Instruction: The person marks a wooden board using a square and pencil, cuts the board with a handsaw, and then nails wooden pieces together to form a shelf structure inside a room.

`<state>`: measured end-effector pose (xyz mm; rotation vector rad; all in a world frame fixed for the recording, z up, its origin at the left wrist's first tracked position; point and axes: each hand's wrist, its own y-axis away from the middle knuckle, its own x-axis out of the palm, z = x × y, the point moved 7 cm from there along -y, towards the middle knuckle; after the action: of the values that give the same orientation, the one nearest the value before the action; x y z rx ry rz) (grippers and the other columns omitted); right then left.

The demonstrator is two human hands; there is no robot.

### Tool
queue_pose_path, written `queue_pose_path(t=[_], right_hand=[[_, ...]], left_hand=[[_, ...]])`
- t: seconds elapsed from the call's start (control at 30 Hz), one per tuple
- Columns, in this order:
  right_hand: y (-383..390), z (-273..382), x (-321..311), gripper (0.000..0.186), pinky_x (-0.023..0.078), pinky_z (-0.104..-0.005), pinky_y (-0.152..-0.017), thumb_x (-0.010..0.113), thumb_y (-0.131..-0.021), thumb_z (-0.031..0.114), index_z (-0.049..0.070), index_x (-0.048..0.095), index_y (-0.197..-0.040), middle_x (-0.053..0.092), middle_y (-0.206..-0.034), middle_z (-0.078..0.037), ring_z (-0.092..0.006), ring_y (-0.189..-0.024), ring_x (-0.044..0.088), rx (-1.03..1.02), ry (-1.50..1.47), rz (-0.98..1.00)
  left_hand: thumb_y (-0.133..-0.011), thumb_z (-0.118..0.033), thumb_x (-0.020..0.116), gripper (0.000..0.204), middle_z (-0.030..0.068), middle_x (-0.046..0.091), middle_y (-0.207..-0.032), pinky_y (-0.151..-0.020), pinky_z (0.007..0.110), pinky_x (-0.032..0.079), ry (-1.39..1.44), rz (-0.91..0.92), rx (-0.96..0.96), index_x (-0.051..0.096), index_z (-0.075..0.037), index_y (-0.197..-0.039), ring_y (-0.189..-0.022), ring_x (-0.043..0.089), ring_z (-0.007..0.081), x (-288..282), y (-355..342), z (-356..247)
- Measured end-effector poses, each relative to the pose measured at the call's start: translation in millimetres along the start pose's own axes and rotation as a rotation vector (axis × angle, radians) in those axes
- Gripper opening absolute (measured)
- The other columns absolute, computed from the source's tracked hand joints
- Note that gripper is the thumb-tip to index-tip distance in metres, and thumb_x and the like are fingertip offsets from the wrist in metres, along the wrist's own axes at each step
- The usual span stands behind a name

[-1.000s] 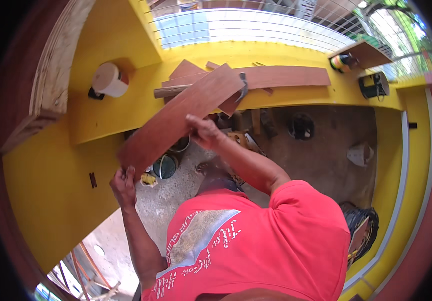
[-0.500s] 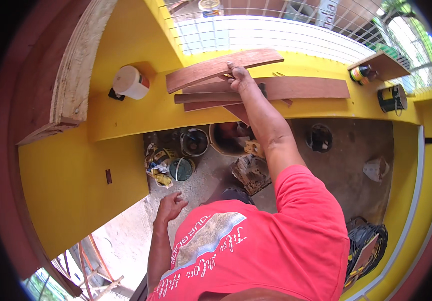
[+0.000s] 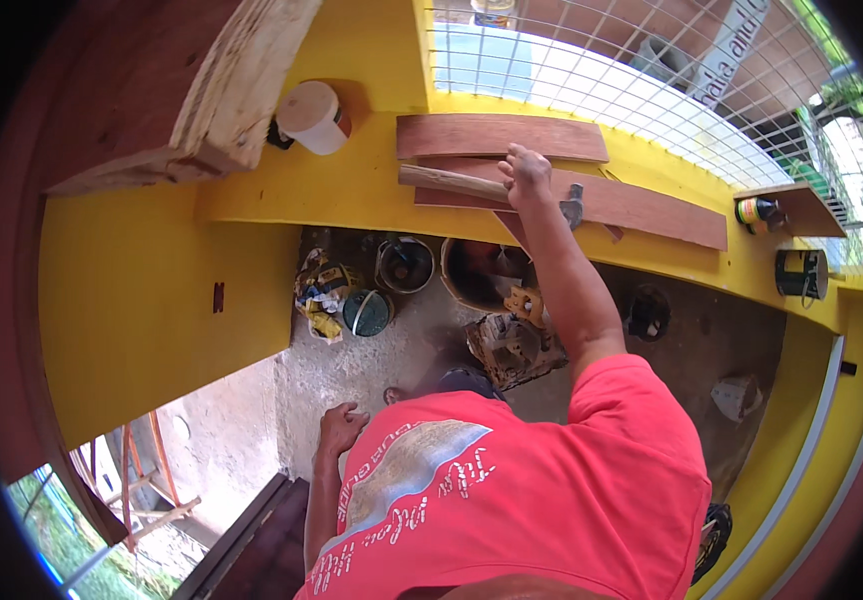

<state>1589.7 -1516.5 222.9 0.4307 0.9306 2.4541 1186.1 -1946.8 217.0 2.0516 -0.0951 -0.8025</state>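
Note:
My right hand (image 3: 528, 174) is over the ledge, just above a hammer's wooden handle (image 3: 451, 181); its fingers are loosely bent and apart, holding nothing visible. The hammer's metal head (image 3: 572, 207) shows to the right of my forearm. Beyond the hand lies a reddish-brown wooden board (image 3: 501, 136) along the back of the ledge. A longer board (image 3: 656, 212) of the same colour extends to the right, partly beneath the hammer, with other wood pieces under it. My left hand (image 3: 342, 428) hangs low by my side, empty, with its fingers loosely apart.
The yellow ledge (image 3: 351, 192) also bears a white tub (image 3: 313, 117), a dark bottle (image 3: 759, 213) and a dark can (image 3: 801, 275). Wire mesh (image 3: 611, 85) rises behind. Several buckets, including a green one (image 3: 367, 313), stand on the floor below. Rough-edged plywood (image 3: 236, 90) juts in upper left.
My right hand has let go of the upper board, which now lies on the ledge, and has moved over the hammer handle. The view has shifted; my left hand still hangs low.

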Motion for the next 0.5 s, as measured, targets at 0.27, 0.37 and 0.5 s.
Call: queue_pose_path(t=[0.27,0.37,0.5], right_hand=[[107,-128,138,0.008,0.048,-0.0316,-0.053,0.053,-0.094,0.003,0.001,0.059,-0.099,0.062,-0.076,-0.008,-0.0192,-0.066,0.062,0.207,0.196,0.888],[77,-159,188,0.014,0.051,-0.0382,-0.063,0.055,-0.089,0.008,0.0,0.059,-0.099,0.064,-0.079,-0.014,-0.0296,-0.074,0.064,-0.689,1.089,0.981],[83,-135,222,0.022,0.047,-0.0481,-0.095,0.047,-0.089,0.008,0.001,0.06,-0.106,0.059,-0.114,-0.028,-0.043,-0.111,0.055,-1.317,1.757,0.687]], left_hand=[[-0.08,-0.036,0.074,0.057,0.0189,0.074,-0.097,-0.084,0.036,0.055,0.008,-0.041,0.049,0.064,0.0,-0.123,-0.093,0.072,0.0278,4,-25,17],[-0.079,-0.036,0.074,0.057,0.0199,0.073,-0.098,-0.085,0.036,0.055,0.08,-0.083,0.007,0.064,0.001,-0.122,-0.092,0.072,0.03,0,-4,7],[-0.078,-0.04,0.075,0.056,0.0157,0.074,-0.09,-0.083,0.037,0.055,-0.064,-0.271,0.105,0.067,-0.002,-0.118,-0.084,0.072,0.026,9,-7,69]])
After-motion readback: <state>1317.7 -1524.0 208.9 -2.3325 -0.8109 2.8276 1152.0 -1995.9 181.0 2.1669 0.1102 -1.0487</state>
